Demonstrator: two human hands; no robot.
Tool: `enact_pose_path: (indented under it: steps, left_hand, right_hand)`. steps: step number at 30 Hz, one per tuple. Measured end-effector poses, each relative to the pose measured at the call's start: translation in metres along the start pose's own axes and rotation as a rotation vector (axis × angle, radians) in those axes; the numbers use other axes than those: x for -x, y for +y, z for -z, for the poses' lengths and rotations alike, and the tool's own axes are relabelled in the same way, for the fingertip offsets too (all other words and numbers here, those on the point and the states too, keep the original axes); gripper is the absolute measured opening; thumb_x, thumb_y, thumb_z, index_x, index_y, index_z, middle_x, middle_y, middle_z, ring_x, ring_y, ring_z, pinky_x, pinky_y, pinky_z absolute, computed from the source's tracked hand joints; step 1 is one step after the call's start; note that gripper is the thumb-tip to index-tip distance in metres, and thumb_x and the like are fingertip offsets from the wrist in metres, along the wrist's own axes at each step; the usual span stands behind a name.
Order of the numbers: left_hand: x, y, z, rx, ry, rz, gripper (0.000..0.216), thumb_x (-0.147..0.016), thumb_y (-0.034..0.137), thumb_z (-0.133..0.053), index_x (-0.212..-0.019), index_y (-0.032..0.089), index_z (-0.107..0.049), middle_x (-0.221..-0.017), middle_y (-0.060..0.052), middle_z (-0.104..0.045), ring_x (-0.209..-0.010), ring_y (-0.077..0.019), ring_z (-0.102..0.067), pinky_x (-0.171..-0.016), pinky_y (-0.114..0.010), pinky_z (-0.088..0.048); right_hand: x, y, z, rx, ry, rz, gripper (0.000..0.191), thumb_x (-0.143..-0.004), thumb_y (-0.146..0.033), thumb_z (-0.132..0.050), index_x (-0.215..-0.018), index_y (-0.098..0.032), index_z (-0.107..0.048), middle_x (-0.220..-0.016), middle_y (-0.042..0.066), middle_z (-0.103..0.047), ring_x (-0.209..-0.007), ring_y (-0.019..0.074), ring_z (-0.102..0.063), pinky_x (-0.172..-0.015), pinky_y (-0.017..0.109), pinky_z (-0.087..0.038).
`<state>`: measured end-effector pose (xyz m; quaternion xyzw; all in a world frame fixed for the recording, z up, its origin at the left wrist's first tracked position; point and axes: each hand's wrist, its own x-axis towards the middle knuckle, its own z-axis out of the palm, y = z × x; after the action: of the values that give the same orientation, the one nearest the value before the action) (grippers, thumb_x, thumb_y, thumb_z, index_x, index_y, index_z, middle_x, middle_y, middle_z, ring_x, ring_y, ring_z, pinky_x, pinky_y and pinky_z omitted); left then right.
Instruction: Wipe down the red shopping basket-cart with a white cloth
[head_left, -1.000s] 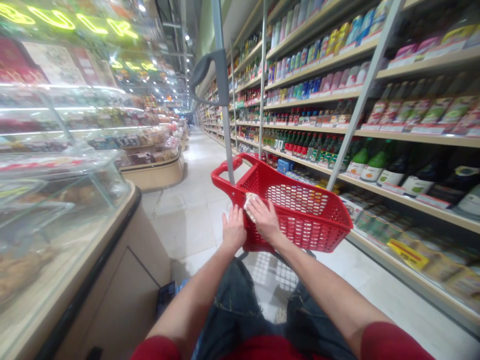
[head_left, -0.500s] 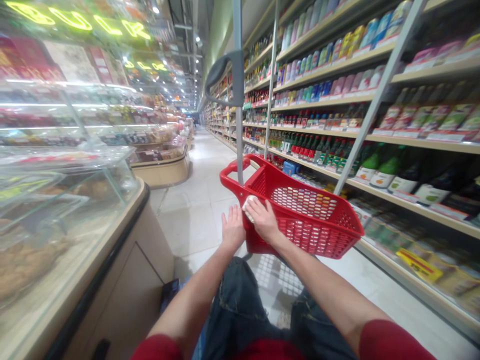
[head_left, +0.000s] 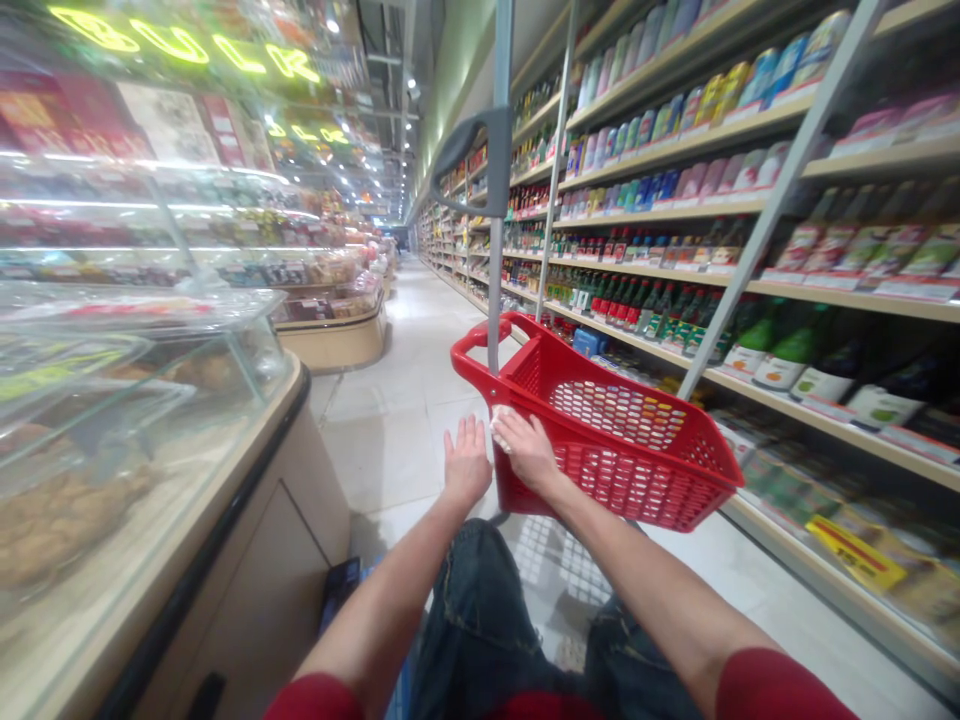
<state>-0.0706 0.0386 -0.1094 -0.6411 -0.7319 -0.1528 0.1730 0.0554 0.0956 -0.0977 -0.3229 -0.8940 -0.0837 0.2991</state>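
Tall shelving (head_left: 675, 265) with bottles and cans fills the right side of the frame, and a glass display case (head_left: 247, 400) stands along the lower left. Between them, right of centre, is the red basket (head_left: 628, 478). Its long axis runs from the looped handle (head_left: 471, 343), near the middle of the frame, rightward and somewhat down to its far end at centre right. A grey pole (head_left: 496, 270) rises at the handle end towards the top edge.

The basket's handle end is what counts here: it lies straight ahead of the right fingers, while the rest of the basket stretches away to their right. The right hand (head_left: 527, 450) is the nearer, laid over the corner just below the handle, its fingers bent round a white cloth (head_left: 501, 420) that appears pressed to the red plastic. The left hand (head_left: 469, 462) is just left of that corner, fingers straight and spread, pointing up the frame, gripping nothing; whether its edge touches the basket I cannot tell. The cloth, mostly covered, shows no clear long axis.
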Motion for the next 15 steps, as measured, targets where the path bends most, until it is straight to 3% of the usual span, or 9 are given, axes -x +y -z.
enact_pose_path:
  steps: [5,8,12,15]
  left_hand:
    - [-0.003,0.000,0.005,-0.013,0.010,-0.005,0.061,-0.074,0.015,-0.040,-0.134,0.005,-0.034,-0.144,-0.016,-0.029,-0.133,-0.0263,-0.026,-0.106,-0.053,-0.023]
    - [-0.005,0.000,0.013,-0.024,0.012,-0.007,0.061,-0.074,0.015,-0.040,-0.134,0.005,-0.033,-0.144,-0.016,-0.027,-0.134,-0.0265,-0.025,-0.106,-0.053,-0.022]
    - [-0.006,-0.003,0.016,-0.029,-0.005,0.001,0.060,-0.075,0.016,-0.039,-0.134,0.006,-0.033,-0.145,-0.016,-0.025,-0.135,-0.0261,-0.022,-0.107,-0.053,-0.021]
    - [-0.007,-0.009,0.014,-0.021,-0.021,0.017,0.061,-0.075,0.017,-0.039,-0.135,0.004,-0.032,-0.145,-0.016,-0.024,-0.135,-0.0261,-0.021,-0.108,-0.052,-0.019]
  right_hand:
    - [-0.050,-0.004,0.032,-0.030,0.184,-0.024,0.043,-0.086,-0.011,-0.035,-0.126,-0.020,-0.048,-0.138,0.007,-0.041,-0.132,0.0194,-0.027,-0.106,0.047,-0.017]
    - [-0.057,-0.007,0.033,-0.030,0.070,-0.049,0.044,-0.084,-0.008,-0.036,-0.125,-0.019,-0.049,-0.137,0.007,-0.042,-0.131,0.0228,-0.028,-0.103,0.050,-0.022]
    - [-0.038,-0.009,0.020,-0.052,-0.133,0.049,0.040,-0.084,-0.009,-0.039,-0.117,-0.021,-0.056,-0.131,0.007,-0.050,-0.125,0.0227,-0.039,-0.098,0.046,-0.031]
    - [-0.033,-0.007,0.019,-0.091,-0.099,0.082,0.037,-0.086,-0.012,-0.039,-0.117,-0.020,-0.056,-0.128,0.008,-0.053,-0.122,0.0206,-0.043,-0.095,0.040,-0.036]
